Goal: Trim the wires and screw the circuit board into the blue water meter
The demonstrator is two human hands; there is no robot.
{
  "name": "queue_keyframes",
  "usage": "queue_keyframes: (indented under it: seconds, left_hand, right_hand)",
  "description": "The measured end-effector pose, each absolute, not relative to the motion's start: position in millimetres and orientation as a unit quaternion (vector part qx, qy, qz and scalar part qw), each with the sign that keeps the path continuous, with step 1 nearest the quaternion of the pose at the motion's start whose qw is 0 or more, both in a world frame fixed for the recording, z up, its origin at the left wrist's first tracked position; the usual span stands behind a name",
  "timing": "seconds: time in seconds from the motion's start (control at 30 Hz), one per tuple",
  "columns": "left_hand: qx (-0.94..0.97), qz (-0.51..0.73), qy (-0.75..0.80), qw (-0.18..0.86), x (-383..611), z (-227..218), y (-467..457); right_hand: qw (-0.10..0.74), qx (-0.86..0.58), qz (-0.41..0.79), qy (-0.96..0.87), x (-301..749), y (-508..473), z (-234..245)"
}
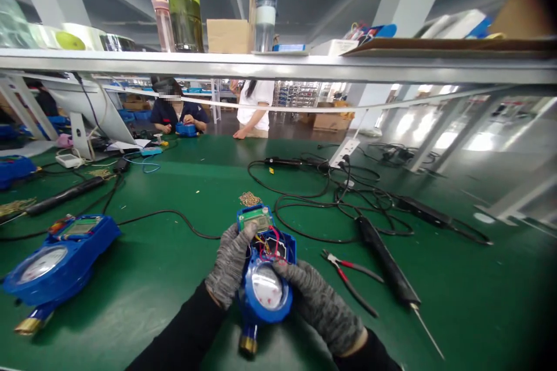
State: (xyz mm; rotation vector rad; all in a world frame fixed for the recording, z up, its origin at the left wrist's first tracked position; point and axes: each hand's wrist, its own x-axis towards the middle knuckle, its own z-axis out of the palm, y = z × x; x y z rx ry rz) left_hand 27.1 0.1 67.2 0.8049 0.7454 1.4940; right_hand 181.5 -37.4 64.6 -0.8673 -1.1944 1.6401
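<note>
A blue water meter (pixel 266 293) with a round clear dial and a brass pipe end sits between my gloved hands, its upper housing open. Inside it show a green circuit board (pixel 261 219) and loose red and yellow wires (pixel 272 246). My left hand (pixel 232 261) grips the left side, thumb by the circuit board. On the right side my right hand (pixel 315 293) is closed around the body, thumb near the wires. Red-handled cutting pliers (pixel 352 275) lie to the right, beside a black electric screwdriver (pixel 385 258) with a long thin bit. A pile of small brass screws (pixel 249 199) lies just beyond the meter.
Another blue meter (pixel 61 258) rests at the left. Black cables (pixel 304 232) tangle across the right, leading to a white power strip (pixel 343 152). A shelf (pixel 278 69) with bottles spans above the green table (pixel 165 301). Two people are beyond the table's far edge.
</note>
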Motion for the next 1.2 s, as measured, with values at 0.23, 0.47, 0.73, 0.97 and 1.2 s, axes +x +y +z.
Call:
queue_keyframes:
  seconds: [0.23,0.47,0.73,0.97,1.2]
  left_hand:
    - [0.334,0.658,0.341,0.582,4.0,55.0,12.4]
    - [0.443,0.631,0.346,0.534,-5.6,54.0,19.6]
    - [0.471,0.618,0.392,0.492,-3.0,52.2,18.6]
    - [0.494,0.605,0.424,0.459,0.5,54.3,9.0]
    - [0.508,0.589,0.446,0.442,7.4,52.9,7.6]
  right_hand:
    - [0.365,-0.359,0.718,-0.472,185.4,-16.6,57.0]
    - [0.408,-0.550,0.370,-0.628,215.9,16.2,59.9]
    - [0.400,-0.485,0.385,-0.676,173.2,16.0,75.7]
    - [0.435,-0.493,0.373,-0.655,184.3,18.3,65.9]
    - [0.445,-0.439,0.489,-0.609,192.0,17.1,70.6]
